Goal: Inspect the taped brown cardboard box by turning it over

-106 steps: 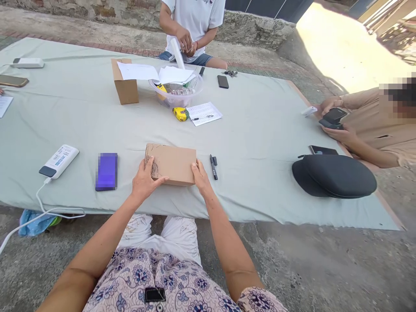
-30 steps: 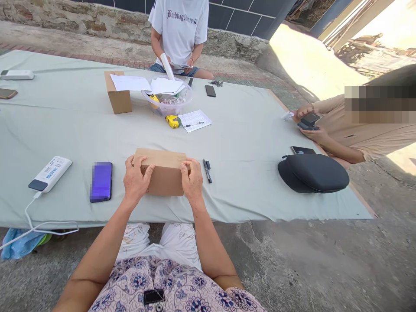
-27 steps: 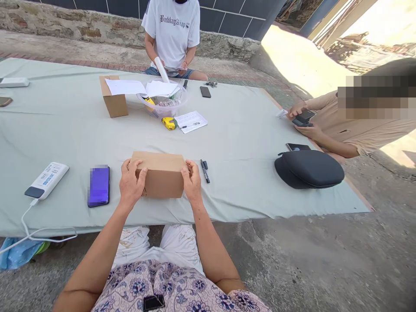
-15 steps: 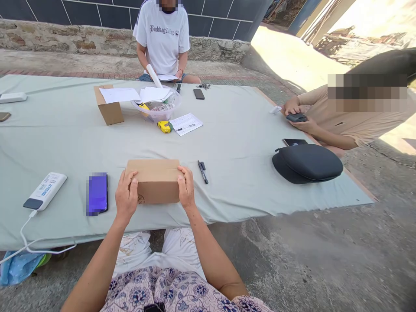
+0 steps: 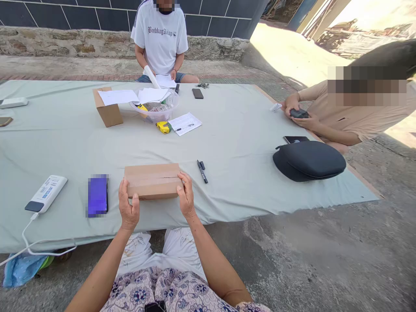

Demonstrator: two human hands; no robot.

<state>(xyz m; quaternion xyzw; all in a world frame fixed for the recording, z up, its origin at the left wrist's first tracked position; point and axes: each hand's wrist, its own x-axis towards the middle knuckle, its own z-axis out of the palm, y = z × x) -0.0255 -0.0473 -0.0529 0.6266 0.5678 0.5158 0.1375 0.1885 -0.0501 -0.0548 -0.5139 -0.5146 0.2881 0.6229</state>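
A taped brown cardboard box (image 5: 152,180) lies on the pale green cloth (image 5: 240,143) near its front edge. My left hand (image 5: 129,208) grips the box's left end, thumb on top. My right hand (image 5: 186,197) grips its right end with the fingers curled round the corner. A black marker (image 5: 202,170) lies just right of the box. A phone with a purple screen (image 5: 97,196) lies just left of it.
A white power bank (image 5: 46,193) with a cable lies far left. A black case (image 5: 309,160) sits at the right. Further back are a second cardboard box (image 5: 107,108), a clear bowl (image 5: 155,108), a yellow tape measure (image 5: 163,126) and papers. Two other people sit at the far and right edges.
The box has been turned in my hands so its taped face shows on top. Both hands have slid toward its near corners. The camera has tilted up slightly.
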